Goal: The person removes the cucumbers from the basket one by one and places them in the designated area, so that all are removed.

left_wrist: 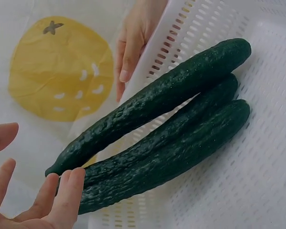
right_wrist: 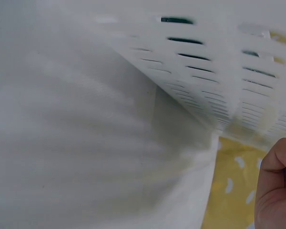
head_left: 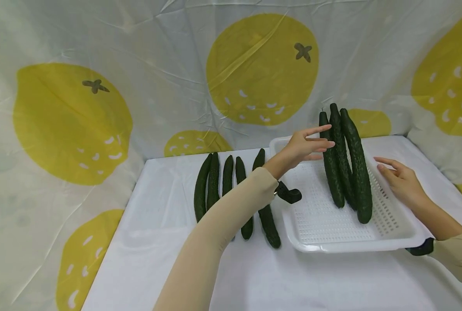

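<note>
Three long dark-green cucumbers [head_left: 358, 172] lean in a white perforated plastic basket [head_left: 355, 247], lower ends inside and upper ends past its far rim. My left hand [head_left: 308, 147] is at their upper left with fingers extended; in the left wrist view its fingertips [left_wrist: 75, 183] are by the cucumbers' narrow ends, and I cannot tell if they touch. No grip shows there. My right hand [head_left: 402, 181] is beside the basket's right rim, fingers loosely extended. In the right wrist view, part of that hand [right_wrist: 275, 191] appears near the basket's outer wall [right_wrist: 214, 52].
Several more cucumbers [head_left: 269, 224] lie side by side on the white-covered table [head_left: 165, 203], left of the basket and partly behind my left forearm. Behind the table hangs a white cloth [head_left: 169, 65] printed with yellow lemons. Black straps [head_left: 291, 194] are on both wrists.
</note>
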A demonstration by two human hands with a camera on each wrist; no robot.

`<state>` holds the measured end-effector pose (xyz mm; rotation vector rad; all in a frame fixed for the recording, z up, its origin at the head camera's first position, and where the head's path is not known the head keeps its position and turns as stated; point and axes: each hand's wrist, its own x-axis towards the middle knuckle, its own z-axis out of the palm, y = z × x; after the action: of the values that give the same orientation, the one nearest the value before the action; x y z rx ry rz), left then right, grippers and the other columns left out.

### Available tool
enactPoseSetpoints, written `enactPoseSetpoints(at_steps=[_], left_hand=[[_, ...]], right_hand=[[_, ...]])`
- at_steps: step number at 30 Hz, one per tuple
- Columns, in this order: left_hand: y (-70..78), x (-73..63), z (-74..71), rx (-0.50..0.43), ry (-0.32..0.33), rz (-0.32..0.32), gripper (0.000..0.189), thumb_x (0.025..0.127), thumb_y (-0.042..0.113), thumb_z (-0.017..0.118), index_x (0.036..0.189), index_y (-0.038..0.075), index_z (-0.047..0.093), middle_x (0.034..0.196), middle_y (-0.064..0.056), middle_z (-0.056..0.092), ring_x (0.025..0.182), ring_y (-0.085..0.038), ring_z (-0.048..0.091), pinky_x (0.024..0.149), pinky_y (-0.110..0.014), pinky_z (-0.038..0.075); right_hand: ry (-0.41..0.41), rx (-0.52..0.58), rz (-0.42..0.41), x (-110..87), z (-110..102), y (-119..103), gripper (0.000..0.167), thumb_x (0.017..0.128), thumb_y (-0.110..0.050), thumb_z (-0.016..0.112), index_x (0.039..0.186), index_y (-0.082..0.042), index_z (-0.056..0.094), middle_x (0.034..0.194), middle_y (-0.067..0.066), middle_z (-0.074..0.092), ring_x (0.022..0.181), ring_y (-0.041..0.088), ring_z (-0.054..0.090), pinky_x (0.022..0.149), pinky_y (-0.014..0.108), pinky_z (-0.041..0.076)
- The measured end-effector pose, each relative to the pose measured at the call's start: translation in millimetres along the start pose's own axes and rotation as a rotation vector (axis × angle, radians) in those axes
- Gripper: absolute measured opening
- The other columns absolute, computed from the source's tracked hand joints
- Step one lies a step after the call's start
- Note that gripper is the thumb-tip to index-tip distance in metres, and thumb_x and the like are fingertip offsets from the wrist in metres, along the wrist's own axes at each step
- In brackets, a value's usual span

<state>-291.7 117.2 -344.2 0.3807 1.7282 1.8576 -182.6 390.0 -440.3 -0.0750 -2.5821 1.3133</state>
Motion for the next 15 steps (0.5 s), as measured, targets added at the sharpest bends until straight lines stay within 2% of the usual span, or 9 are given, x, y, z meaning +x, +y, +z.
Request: enactPoseSetpoints(at_steps=[1,3,5,6,8,10,13,15], left_hand=[[-2.0,1.6,2.9,0.001,0.004,-0.001,0.049,0.089,0.007,0.077,0.131,0.031,0.068,0.126,-0.009,0.065,0.115,-0.032,0.063,0.085,-0.040,0.058],[-5.4,4.6,8.2,0.008,0.014,-0.001,0.048,0.089,0.007,0.077,0.131,0.030,0.068,0.124,-0.009,0.066,0.114,-0.032,0.064,0.086,-0.041,0.058],[-8.6,8.4,12.6,0.009,0.022,0.000,0.048,0.089,0.007,0.076,0.130,0.029,0.068,0.124,-0.010,0.066,0.113,-0.032,0.064,0.086,-0.041,0.058],[-10.1,10.3,14.5,0.011,0.026,-0.001,0.047,0.089,0.007,0.076,0.130,0.029,0.069,0.125,-0.010,0.065,0.113,-0.032,0.064,0.086,-0.042,0.058],[-12.8,14.3,18.1,0.020,0.036,-0.007,0.047,0.090,0.007,0.076,0.130,0.030,0.069,0.123,-0.009,0.066,0.112,-0.031,0.064,0.087,-0.042,0.057],[-16.1,19.1,21.9,0.023,0.057,-0.019,0.045,0.089,0.008,0.077,0.127,0.031,0.070,0.119,-0.006,0.066,0.111,-0.030,0.065,0.087,-0.042,0.057],[-21.4,24.9,28.0,0.036,0.084,-0.035,0.044,0.088,0.008,0.078,0.125,0.033,0.072,0.114,-0.002,0.067,0.109,-0.028,0.066,0.086,-0.039,0.058],[-25.7,28.4,32.7,0.043,0.092,-0.039,0.044,0.088,0.008,0.078,0.124,0.033,0.072,0.116,-0.002,0.067,0.107,-0.027,0.067,0.084,-0.037,0.058]], right_hand=[[0.000,-0.010,-0.002,0.0,-0.2,0.2,0.043,0.106,-0.028,0.052,0.146,-0.012,0.053,0.081,-0.034,0.058,0.077,-0.011,0.046,0.065,0.011,0.035],[0.002,-0.029,-0.008,0.2,-0.6,0.1,0.045,0.106,-0.028,0.051,0.148,-0.011,0.050,0.082,-0.021,0.066,0.077,-0.010,0.047,0.065,0.013,0.035],[-0.007,-0.030,0.000,0.2,-0.4,-0.8,0.046,0.107,-0.030,0.050,0.150,-0.013,0.048,0.095,0.004,0.074,0.082,-0.013,0.045,0.081,0.023,0.044],[-0.012,-0.029,0.008,0.1,-0.3,-1.2,0.047,0.107,-0.031,0.049,0.150,-0.014,0.047,0.106,0.016,0.072,0.086,-0.014,0.044,0.091,0.030,0.045],[-0.022,-0.018,0.026,-0.1,-0.2,-2.3,0.048,0.107,-0.034,0.047,0.152,-0.016,0.045,0.128,0.033,0.057,0.094,-0.016,0.043,0.105,0.051,0.039],[-0.030,0.001,0.037,-0.5,-0.1,-3.2,0.050,0.107,-0.037,0.046,0.153,-0.016,0.044,0.141,0.038,0.041,0.097,-0.018,0.040,0.105,0.070,0.026],[-0.029,0.008,0.041,-0.7,0.0,-3.1,0.051,0.107,-0.038,0.046,0.152,-0.016,0.044,0.145,0.037,0.036,0.098,-0.017,0.039,0.105,0.071,0.024],[-0.029,0.004,0.042,-0.9,0.3,-2.6,0.051,0.107,-0.039,0.046,0.152,-0.016,0.044,0.146,0.036,0.036,0.099,-0.014,0.041,0.104,0.071,0.026]])
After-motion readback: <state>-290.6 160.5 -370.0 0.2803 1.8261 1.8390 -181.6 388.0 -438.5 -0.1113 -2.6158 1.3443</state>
